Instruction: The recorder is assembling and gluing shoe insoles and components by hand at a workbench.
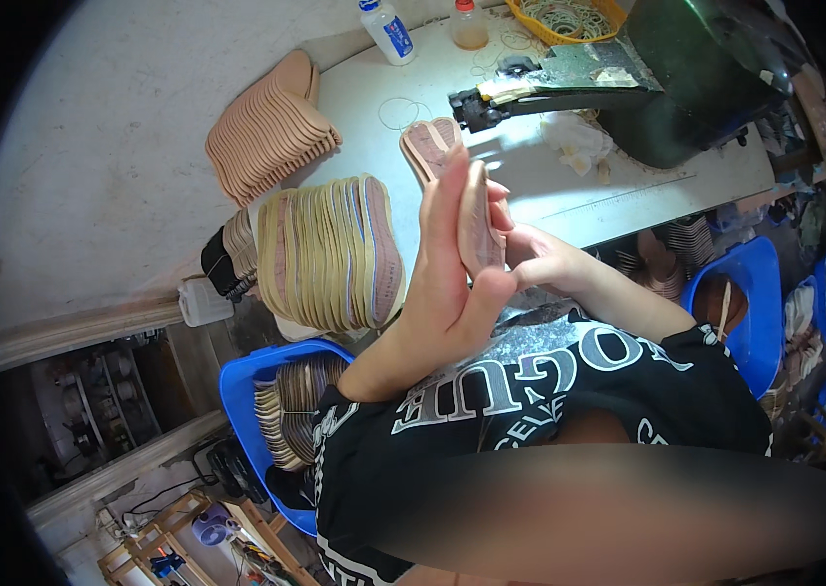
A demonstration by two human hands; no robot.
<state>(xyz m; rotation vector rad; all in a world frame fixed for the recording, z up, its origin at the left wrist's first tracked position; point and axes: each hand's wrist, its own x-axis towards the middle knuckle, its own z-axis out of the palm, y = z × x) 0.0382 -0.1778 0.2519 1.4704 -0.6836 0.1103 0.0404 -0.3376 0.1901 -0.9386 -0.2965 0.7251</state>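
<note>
Between my two hands, a pinkish-tan shoe insole [477, 230] stands on edge above the near side of the white table. My left hand [440, 269] presses its palm along one face, fingers straight and together, thumb out toward me. From the other side my right hand [533, 259] grips the insole, its fingertips showing past the edge; part of that hand is hidden. Just beyond my fingers, a pair of similar insoles [423, 145] lies on the table. To the left stands a long row of yellow-edged insoles [330, 254], packed upright.
A stack of tan insoles [271, 127] sits at the far left. A dark machine [686, 88] reaches its arm over the table. Behind are a white bottle [388, 34], a red-capped jar [468, 27] and a yellow basket [554, 34]. Blue bins [237, 386] flank me.
</note>
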